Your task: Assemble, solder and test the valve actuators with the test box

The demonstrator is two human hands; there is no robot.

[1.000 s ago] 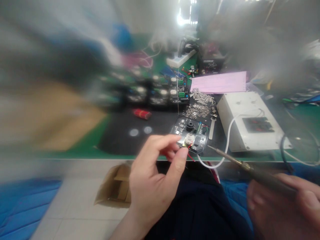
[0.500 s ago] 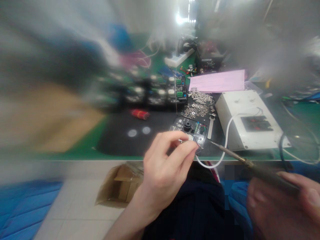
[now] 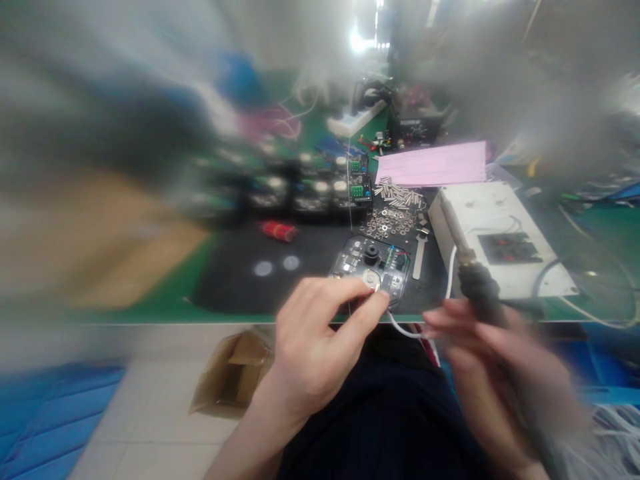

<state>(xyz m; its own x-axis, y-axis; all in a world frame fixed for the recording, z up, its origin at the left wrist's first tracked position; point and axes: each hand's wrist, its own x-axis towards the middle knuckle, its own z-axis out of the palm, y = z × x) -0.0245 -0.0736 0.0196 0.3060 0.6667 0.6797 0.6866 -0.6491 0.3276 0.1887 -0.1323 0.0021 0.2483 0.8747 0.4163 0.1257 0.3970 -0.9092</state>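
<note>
The right hand (image 3: 493, 373) has swung the soldering iron (image 3: 463, 250) upright.

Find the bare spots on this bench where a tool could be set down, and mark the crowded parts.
Free: the black mat left of the board, between the red cylinder and the front edge, apart from two white discs. Crowded: washers and screws behind the board, the white box to its right.
</note>
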